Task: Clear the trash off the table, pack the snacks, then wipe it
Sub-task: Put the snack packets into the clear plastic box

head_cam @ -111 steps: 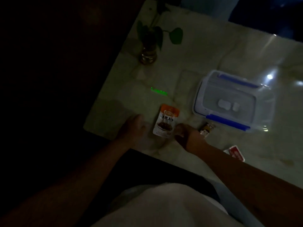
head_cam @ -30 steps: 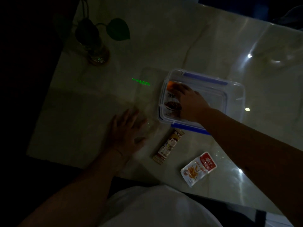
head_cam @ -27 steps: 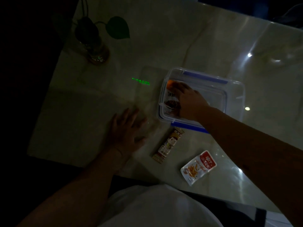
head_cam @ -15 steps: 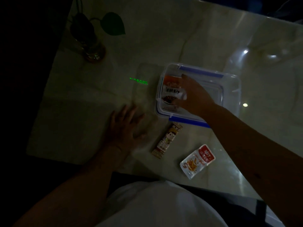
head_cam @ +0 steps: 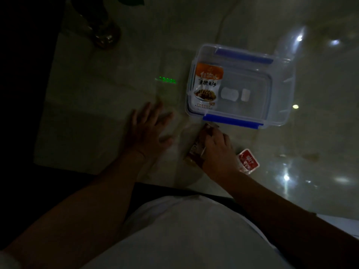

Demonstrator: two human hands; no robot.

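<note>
While the right hand (head_cam: 217, 150) lies curled over the long snack stick (head_cam: 196, 150), fingers bent around its middle as if pinching it up off the table (head_cam: 87, 117), whether the grip has actually closed cannot be told in the dim light. The stick looks light, a thin foil wrapper that would crinkle and slide on the glossy top; taking it by the middle, as here, seems better than by a flimsy sealed end. Just right of the hand, touching the wrist's edge, lies a small red sachet (head_cam: 248, 161), also flat and light. Ahead of the hand, near but apart, sits the clear box (head_cam: 279, 88) with the orange pouch (head_cam: 206, 86) already in its left half; the right half looks free. The left hand (head_cam: 148, 129) rests flat and spread, empty, to the left. Behind both hands the table edge runs close, so a nudged packet could slip off.
</note>
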